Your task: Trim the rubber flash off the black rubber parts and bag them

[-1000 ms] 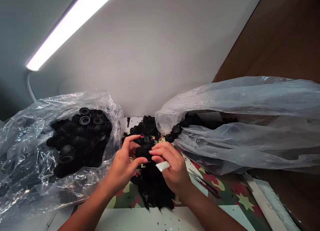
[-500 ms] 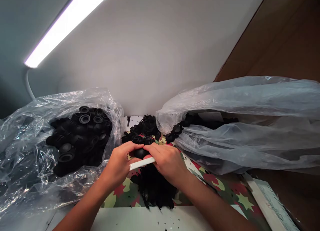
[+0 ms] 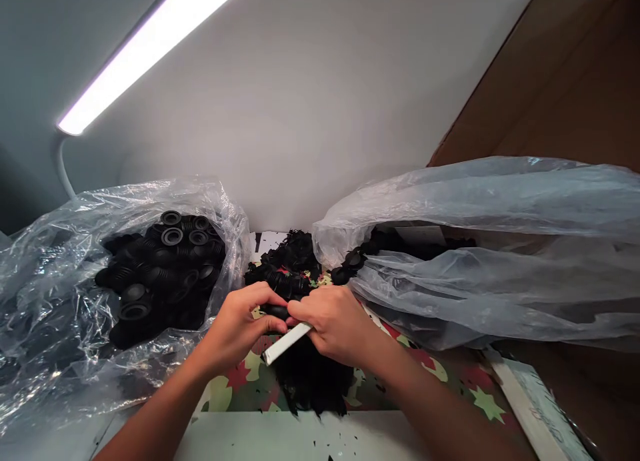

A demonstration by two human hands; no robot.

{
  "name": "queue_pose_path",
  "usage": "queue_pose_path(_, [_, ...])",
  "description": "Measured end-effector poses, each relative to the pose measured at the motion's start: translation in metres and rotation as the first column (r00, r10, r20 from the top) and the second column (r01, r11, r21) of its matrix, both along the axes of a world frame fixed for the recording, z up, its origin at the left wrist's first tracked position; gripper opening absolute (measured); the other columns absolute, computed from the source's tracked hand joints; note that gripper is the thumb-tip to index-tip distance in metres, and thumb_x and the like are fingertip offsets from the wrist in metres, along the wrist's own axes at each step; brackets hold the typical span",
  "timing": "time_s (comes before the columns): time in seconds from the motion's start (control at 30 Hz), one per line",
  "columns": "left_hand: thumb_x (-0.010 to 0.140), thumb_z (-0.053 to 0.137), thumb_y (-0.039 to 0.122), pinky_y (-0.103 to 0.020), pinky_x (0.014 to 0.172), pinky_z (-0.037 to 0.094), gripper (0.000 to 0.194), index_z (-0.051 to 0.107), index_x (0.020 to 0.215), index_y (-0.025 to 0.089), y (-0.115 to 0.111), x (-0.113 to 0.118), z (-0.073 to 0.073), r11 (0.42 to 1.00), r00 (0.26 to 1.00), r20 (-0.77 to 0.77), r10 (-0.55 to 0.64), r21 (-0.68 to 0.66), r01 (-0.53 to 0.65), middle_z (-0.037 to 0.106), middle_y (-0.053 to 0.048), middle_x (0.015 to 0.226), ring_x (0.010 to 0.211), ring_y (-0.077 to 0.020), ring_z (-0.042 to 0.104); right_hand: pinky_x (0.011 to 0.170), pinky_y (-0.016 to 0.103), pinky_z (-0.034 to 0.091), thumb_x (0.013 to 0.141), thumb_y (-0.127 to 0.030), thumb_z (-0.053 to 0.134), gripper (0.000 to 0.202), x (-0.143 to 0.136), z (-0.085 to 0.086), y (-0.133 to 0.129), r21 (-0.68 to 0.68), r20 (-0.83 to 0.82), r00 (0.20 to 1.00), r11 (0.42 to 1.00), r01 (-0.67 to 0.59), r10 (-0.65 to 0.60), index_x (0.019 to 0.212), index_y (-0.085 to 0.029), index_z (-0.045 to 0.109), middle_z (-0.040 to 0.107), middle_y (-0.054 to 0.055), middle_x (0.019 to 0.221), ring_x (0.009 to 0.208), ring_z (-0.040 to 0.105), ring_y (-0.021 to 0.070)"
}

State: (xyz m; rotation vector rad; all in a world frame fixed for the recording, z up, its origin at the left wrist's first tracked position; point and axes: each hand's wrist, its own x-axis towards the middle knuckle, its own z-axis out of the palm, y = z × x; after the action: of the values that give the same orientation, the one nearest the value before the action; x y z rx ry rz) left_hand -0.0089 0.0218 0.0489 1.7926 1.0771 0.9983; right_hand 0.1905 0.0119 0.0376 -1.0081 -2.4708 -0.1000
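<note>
My left hand (image 3: 240, 324) is closed around a dark rubber piece (image 3: 273, 311), pinching it between thumb and fingers. My right hand (image 3: 337, 321) meets it from the other side, fingertips touching the same piece. A flat white stick-like handle (image 3: 287, 344) runs out of my right fist, slanting down to the left; its other end is hidden in the fingers. Under both hands lies a heap of black rubber scraps (image 3: 315, 378). Just beyond them are ribbed black rubber bellows (image 3: 287, 282) and a second mound of black trimmings (image 3: 295, 251).
On the left, a clear plastic bag (image 3: 45, 301) holds many black rubber bellows (image 3: 165, 268). Another plastic bag (image 3: 450, 294) lies at right, with black pieces (image 3: 353, 261) at its mouth. A cardboard box (image 3: 555, 81) stands behind it. A lamp (image 3: 150, 54) shines overhead.
The white handle has tilted, its free end swinging downward and away from my left thumb. My left thumb has moved right toward the right fingers, and the rubber piece has turned.
</note>
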Motion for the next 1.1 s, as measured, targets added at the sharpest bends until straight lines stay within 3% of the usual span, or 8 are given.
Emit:
queue_pose_path(0.3, [0.061, 0.086, 0.041, -0.023, 0.052, 0.037, 0.034, 0.064, 0.058, 0.015, -0.004, 0.027, -0.019, 0.907, 0.83, 0.486, 0.273, -0.418, -0.053, 0.057, 0.002, 0.059, 0.054, -0.0106, 0.044, 0.06, 0.032, 0.022, 0.085, -0.007, 0.052, 0.022, -0.017, -0.012, -0.01, 0.301, -0.077, 0.997, 0.953, 0.018, 0.005, 0.067, -0.02, 0.054, 0.055, -0.001, 0.056, 0.055, 0.04, 0.0156])
queue_pose_path(0.47, [0.056, 0.091, 0.04, -0.021, 0.052, 0.039, 0.038, 0.062, 0.058, 0.015, 0.009, 0.022, -0.016, 0.894, 0.641, 0.648, 0.412, -0.422, -0.148, 0.057, 0.003, 0.06, 0.055, -0.0092, 0.046, 0.058, 0.033, 0.021, 0.093, -0.007, 0.043, 0.033, -0.024, -0.013, -0.029, 0.343, -0.127, 0.987, 0.938, -0.05, 0.099, 0.063, -0.021, 0.051, 0.05, 0.0, 0.055, 0.055, 0.037, 0.0165])
queue_pose_path(0.53, [0.053, 0.094, 0.042, -0.019, 0.055, 0.042, 0.043, 0.061, 0.059, 0.016, 0.014, 0.014, -0.011, 0.901, 0.609, 0.675, 0.417, -0.393, -0.182, 0.057, 0.004, 0.06, 0.058, -0.0089, 0.048, 0.058, 0.034, 0.021, 0.096, -0.01, 0.042, 0.037, -0.024, -0.014, -0.032, 0.328, -0.149, 0.979, 0.941, -0.082, 0.137, 0.062, -0.021, 0.05, 0.049, -0.001, 0.053, 0.054, 0.036, 0.016])
queue_pose_path(0.6, [0.051, 0.096, 0.047, -0.019, 0.059, 0.044, 0.047, 0.063, 0.062, 0.016, 0.015, 0.009, -0.007, 0.911, 0.608, 0.691, 0.39, -0.383, -0.149, 0.061, 0.003, 0.064, 0.062, -0.0095, 0.052, 0.058, 0.034, 0.022, 0.099, -0.014, 0.046, 0.037, -0.019, -0.019, -0.026, 0.306, -0.205, 0.978, 0.952, 0.032, 0.033, 0.064, -0.021, 0.054, 0.052, -0.001, 0.054, 0.055, 0.04, 0.0159])
queue_pose_path(0.7, [0.05, 0.096, 0.048, -0.02, 0.062, 0.047, 0.046, 0.067, 0.066, 0.016, 0.009, 0.012, -0.008, 0.918, 0.611, 0.719, 0.332, -0.395, -0.034, 0.066, 0.001, 0.069, 0.065, -0.0105, 0.056, 0.057, 0.033, 0.024, 0.098, -0.021, 0.055, 0.033, -0.006, -0.029, -0.008, 0.137, -0.169, 0.975, 0.976, 0.17, -0.146, 0.066, -0.02, 0.06, 0.06, 0.0, 0.057, 0.056, 0.049, 0.0149])
queue_pose_path(0.87, [0.051, 0.096, 0.049, -0.022, 0.065, 0.047, 0.046, 0.076, 0.075, 0.016, 0.003, 0.018, -0.018, 0.927, 0.659, 0.714, 0.237, -0.369, 0.067, 0.07, -0.002, 0.072, 0.069, -0.0132, 0.06, 0.06, 0.027, 0.039, 0.094, -0.027, 0.065, 0.012, 0.006, -0.035, 0.004, -0.289, -0.234, 0.957, 0.952, 0.099, -0.171, 0.089, -0.023, 0.075, 0.076, 0.002, 0.09, 0.072, 0.067, 0.0157])
queue_pose_path(1.0, [0.053, 0.094, 0.053, -0.022, 0.068, 0.046, 0.048, 0.078, 0.08, 0.017, 0.005, 0.017, -0.029, 0.941, 0.707, 0.676, 0.207, -0.335, 0.045, 0.07, -0.002, 0.074, 0.071, -0.0137, 0.059, 0.071, 0.028, 0.052, 0.096, -0.023, 0.057, 0.018, -0.001, -0.026, -0.003, -0.318, -0.651, 0.736, 0.947, -0.04, -0.187, 0.092, -0.022, 0.074, 0.077, 0.003, 0.087, 0.079, 0.071, 0.018])
queue_pose_path(1.1, [0.058, 0.091, 0.055, -0.022, 0.07, 0.045, 0.046, 0.078, 0.083, 0.018, 0.005, 0.017, -0.036, 0.959, 0.762, 0.628, 0.157, -0.28, 0.033, 0.069, -0.001, 0.076, 0.073, -0.0142, 0.058, 0.067, 0.028, 0.056, 0.093, -0.027, 0.06, 0.015, -0.007, -0.02, -0.008, -0.385, -0.785, 0.557, 0.918, -0.095, -0.272, 0.09, -0.021, 0.074, 0.077, 0.002, 0.081, 0.072, 0.071, 0.0182])
